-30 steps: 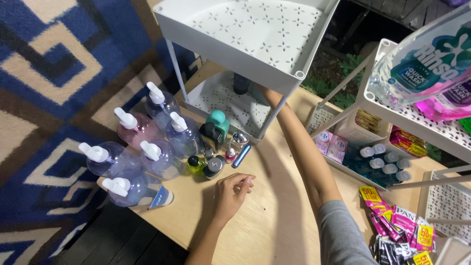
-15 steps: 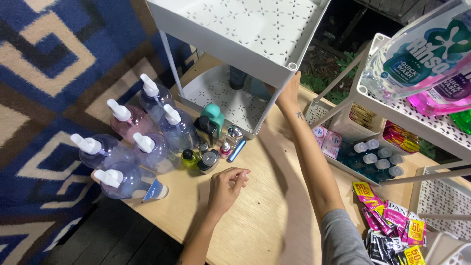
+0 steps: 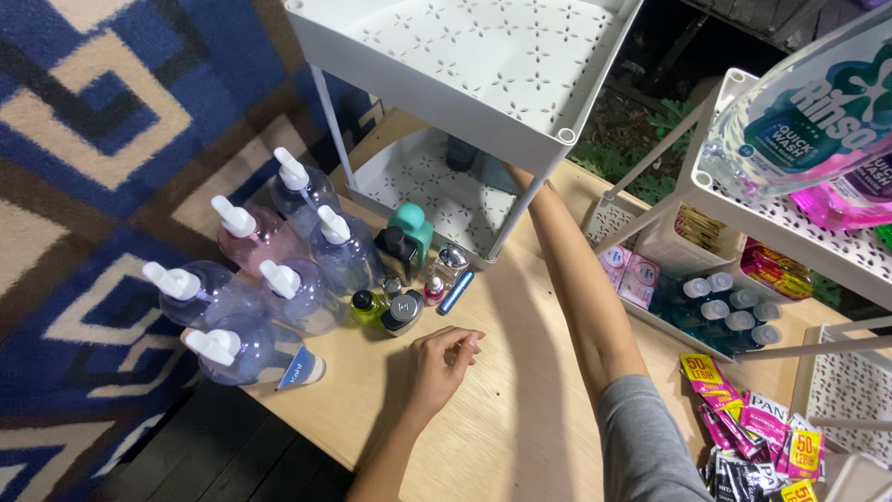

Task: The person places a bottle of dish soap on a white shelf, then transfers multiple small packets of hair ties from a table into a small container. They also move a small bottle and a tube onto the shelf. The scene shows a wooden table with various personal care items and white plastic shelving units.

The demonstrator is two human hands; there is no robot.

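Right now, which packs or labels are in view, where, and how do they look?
Clear detergent pouch with teal and white label: top right shelf.
Magenta pouch: beside it.
Pink, yellow and black sachets: loose heap, table's lower right.
Small pink-white boxes: low tray, right of centre.
Dark blue triangular label: on the nearest pump bottle, left.

Bright overhead light, soft shadows, sharp
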